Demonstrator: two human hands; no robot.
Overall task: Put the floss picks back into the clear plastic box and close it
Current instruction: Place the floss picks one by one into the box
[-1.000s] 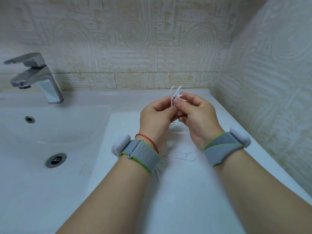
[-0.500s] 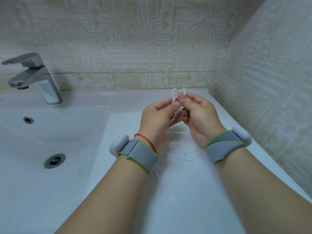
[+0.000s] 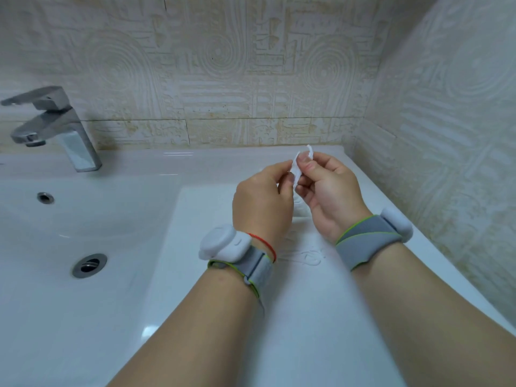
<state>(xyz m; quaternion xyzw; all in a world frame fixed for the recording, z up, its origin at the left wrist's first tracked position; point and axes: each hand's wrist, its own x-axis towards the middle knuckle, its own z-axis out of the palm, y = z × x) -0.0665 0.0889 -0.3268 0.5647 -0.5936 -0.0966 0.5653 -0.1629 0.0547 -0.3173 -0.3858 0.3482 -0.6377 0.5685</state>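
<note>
The left hand [image 3: 262,202] and right hand [image 3: 331,191] together pinch a few floss picks [image 3: 296,169] above the far-right surface [image 3: 223,303], squaring them up; next, lowering them into the clear plastic box, possibly hidden beneath.

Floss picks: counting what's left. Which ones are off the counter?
The bunch pinched between left hand and right hand; the others lie flat on the counter.

- Below the left hand [image 3: 261,202], at the centre of the frame, a grey fabric strap [image 3: 258,268] edged in lime green wraps the wrist.
- A smooth, rounded white pod [image 3: 223,244] sits on that strap.
- A thin red string [image 3: 265,247] circles the same wrist, just beside the strap.
- Below the right hand [image 3: 332,196], right of centre, a matching grey band [image 3: 368,245] with lime-green edges carries a second white pod [image 3: 398,224].
</note>
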